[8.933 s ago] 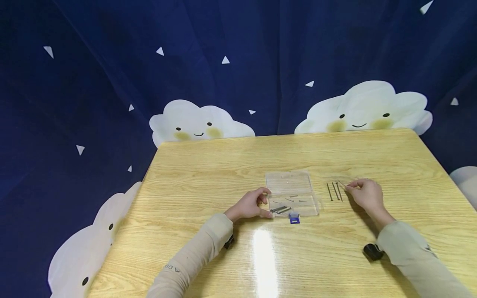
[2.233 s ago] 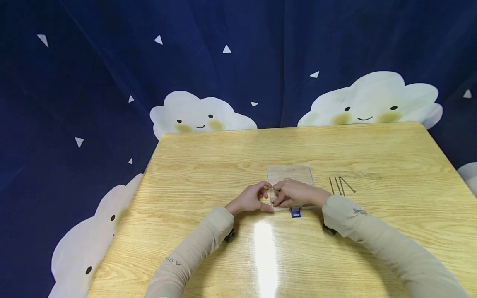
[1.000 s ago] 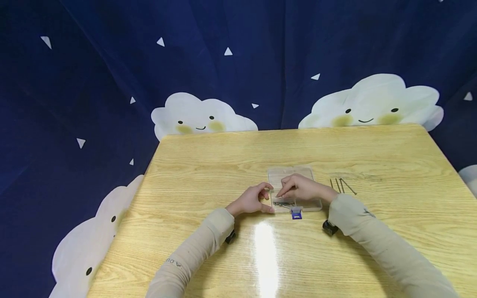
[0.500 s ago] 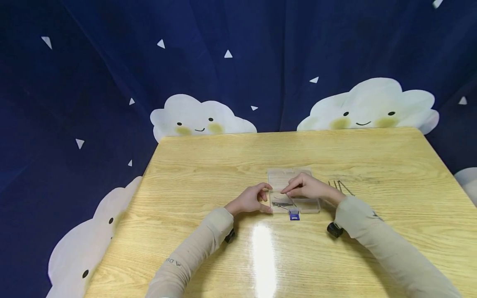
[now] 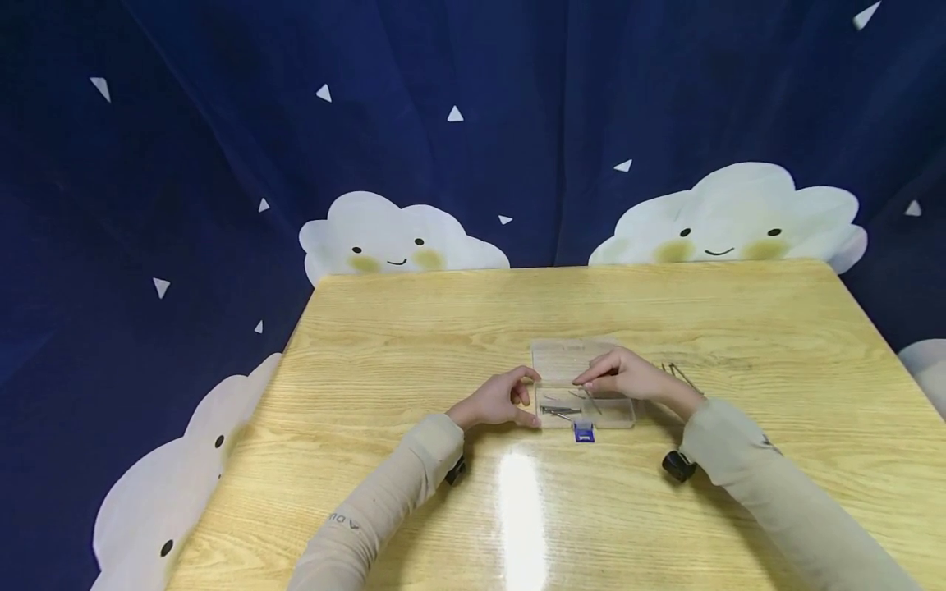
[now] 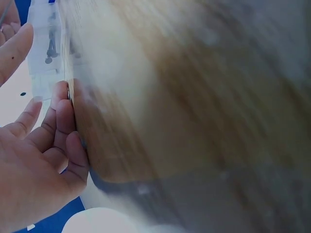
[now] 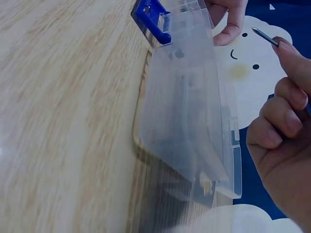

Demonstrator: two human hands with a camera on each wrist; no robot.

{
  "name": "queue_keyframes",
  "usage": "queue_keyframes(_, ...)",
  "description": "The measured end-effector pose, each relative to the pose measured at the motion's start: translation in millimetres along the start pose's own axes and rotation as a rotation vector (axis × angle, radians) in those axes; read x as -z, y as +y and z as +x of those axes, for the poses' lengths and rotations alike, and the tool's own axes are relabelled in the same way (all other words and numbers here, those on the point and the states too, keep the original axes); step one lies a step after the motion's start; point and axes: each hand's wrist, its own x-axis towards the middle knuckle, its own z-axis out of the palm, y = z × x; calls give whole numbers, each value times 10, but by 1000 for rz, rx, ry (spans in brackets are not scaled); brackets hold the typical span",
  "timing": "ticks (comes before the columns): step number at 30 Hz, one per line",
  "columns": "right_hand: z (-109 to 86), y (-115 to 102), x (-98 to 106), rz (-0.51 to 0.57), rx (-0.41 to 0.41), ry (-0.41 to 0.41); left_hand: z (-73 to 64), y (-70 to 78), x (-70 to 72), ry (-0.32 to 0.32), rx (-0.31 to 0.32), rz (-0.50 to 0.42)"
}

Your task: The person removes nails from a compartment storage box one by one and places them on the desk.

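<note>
A clear plastic box (image 5: 619,415) with a blue latch (image 5: 584,433) lies on the table, its lid (image 5: 553,359) tipped back. My left hand (image 5: 497,400) holds the box's left end, thumb at the front corner and index finger at the back. Several nails (image 5: 559,410) lie in the left compartment. Over the box, my right hand (image 5: 630,379) pinches a thin nail (image 5: 594,401) between thumb and index finger. Its pointed tip stands out of the fingertips in the right wrist view, beyond the translucent box wall (image 7: 180,102).
More nails (image 5: 687,378) lie on the wooden table (image 5: 414,345) to the right of the box, partly hidden behind my right hand. A dark blue curtain (image 5: 414,148) with white clouds hangs behind the table edge.
My right hand went from the nails on the table to the box's left compartment. Over the last second it drew back rightward with a nail pinched. The left hand stays at the box.
</note>
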Motion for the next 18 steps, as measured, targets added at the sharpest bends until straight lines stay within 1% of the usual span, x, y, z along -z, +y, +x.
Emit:
queue_keyframes(8,-121,-35,11,-13,-25,52,-3,-2,5,-13,5,4)
queue_keyframes(15,-278,-55,50,-55,-86,97,0,8,4,-16,-5,10)
queue_keyframes(18,-342,-55,63,-60,-103,114,-2,12,2,-17,1,15)
